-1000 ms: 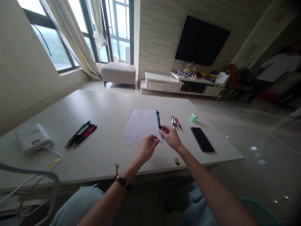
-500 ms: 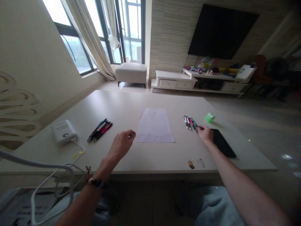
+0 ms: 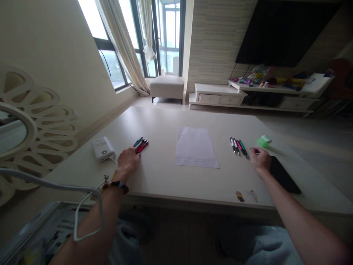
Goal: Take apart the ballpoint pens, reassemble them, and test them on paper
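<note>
At white table [image 3: 165, 180], left hand [image 3: 129, 161] at pen bundle [image 3: 141, 144], grip unclear; right hand [image 3: 260, 160] narrow near 4 pens [image 3: 242, 146]; bag [image 3: 259, 74] on cabinet [image 3: 213, 89]

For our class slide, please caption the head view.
Left hand at the bunched pens, right hand beside the pen row.

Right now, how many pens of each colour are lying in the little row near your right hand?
White pens: 2
Red pen: 1
Green pen: 1
Total: 4
</note>
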Demonstrator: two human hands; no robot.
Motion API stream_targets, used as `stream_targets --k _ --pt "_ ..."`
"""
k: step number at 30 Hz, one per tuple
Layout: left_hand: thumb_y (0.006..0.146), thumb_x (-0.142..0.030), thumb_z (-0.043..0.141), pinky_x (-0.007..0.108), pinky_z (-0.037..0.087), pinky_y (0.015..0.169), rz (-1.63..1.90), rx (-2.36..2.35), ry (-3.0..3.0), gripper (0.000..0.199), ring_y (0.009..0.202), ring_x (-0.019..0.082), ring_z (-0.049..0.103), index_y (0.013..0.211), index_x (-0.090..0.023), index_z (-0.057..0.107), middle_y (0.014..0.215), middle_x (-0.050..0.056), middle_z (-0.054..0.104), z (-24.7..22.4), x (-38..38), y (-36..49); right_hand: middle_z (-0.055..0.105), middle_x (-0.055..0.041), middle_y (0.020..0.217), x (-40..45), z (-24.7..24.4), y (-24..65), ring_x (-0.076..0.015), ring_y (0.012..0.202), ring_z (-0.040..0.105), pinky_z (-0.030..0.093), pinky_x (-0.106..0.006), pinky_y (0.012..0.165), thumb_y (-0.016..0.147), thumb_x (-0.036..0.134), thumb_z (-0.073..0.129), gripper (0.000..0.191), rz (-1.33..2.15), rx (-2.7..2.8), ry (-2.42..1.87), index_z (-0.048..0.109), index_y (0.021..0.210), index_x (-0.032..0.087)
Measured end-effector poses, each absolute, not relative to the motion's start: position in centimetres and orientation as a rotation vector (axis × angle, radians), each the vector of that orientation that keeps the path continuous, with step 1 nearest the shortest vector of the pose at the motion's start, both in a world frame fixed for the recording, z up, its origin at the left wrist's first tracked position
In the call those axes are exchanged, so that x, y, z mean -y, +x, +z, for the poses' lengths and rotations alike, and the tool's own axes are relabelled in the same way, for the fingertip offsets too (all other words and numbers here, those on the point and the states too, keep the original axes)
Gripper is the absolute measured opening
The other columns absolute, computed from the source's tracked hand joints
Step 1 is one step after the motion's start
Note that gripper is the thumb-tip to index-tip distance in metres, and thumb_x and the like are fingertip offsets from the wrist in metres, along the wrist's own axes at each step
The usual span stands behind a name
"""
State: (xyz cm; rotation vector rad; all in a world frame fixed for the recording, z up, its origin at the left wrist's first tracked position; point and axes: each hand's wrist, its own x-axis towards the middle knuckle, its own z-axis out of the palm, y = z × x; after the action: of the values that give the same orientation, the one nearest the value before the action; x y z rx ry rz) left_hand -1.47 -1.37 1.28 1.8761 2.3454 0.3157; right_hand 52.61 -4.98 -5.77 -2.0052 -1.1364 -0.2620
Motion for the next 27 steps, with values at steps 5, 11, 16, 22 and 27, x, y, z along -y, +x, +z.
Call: stream_targets --k 5,11,16,22,27 --pt "0.072 -0.020 0.061 0.039 0.049 0.075 0.747 -2.125 1.583 0.009 0.090 0.032 0.063 0.066 -0.013 0.061 0.073 0.014 0.064 1.3 0.9 -0.2 0.066 -0.0160 0.082 5.6 -2.6 49.0 -0.0224 0.070 0.056 0.042 -0.035 0.072 0.078 0.037 0.046 0.037 -0.200 1.182 -1.891 0.069 0.082 0.009" --pt "0.077 -0.036 0.062 0.027 0.052 0.062 0.858 -1.556 1.370 0.027 0.061 0.014 0.061 0.081 -0.010 0.064 0.063 0.005 0.061 2.7 2.4 6.9 0.062 -0.0072 0.067 8.1 0.7 38.7 -0.0166 0.060 0.054 0.041 -0.028 0.058 0.083 0.053 0.045 0.046 0.574 1.487 -1.567 0.067 0.081 0.013" --pt "0.071 -0.044 0.069 0.024 0.049 0.059 0.909 -0.884 1.028 0.041 0.060 0.011 0.059 0.093 -0.009 0.062 0.068 0.006 0.062 3.6 5.6 13.6 0.057 -0.0037 0.058 10.3 2.7 31.5 -0.0110 0.046 0.049 0.031 -0.022 0.041 0.083 0.068 0.033 0.061 1.388 1.367 -1.271 0.059 0.078 0.014" --pt "0.071 -0.049 0.068 0.024 0.046 0.059 0.921 -0.943 1.219 0.055 0.070 0.014 0.060 0.110 -0.012 0.057 0.086 0.009 0.063 3.7 6.5 16.2 0.043 0.0059 0.048 10.5 4.0 31.6 -0.0055 0.040 0.034 0.020 -0.020 0.039 0.078 0.059 0.055 0.044 1.571 1.178 -1.071 0.046 0.066 0.018" --pt "0.077 -0.035 0.067 0.039 0.042 0.088 1.225 -1.171 2.114 0.051 0.110 0.023 0.050 0.124 -0.027 0.049 0.122 0.009 0.052 4.3 6.5 15.2 0.031 0.0083 0.044 10.6 3.3 34.1 -0.0039 0.038 0.022 0.010 -0.021 0.039 0.080 0.048 0.057 0.043 1.739 1.182 -1.028 0.036 0.057 0.019"
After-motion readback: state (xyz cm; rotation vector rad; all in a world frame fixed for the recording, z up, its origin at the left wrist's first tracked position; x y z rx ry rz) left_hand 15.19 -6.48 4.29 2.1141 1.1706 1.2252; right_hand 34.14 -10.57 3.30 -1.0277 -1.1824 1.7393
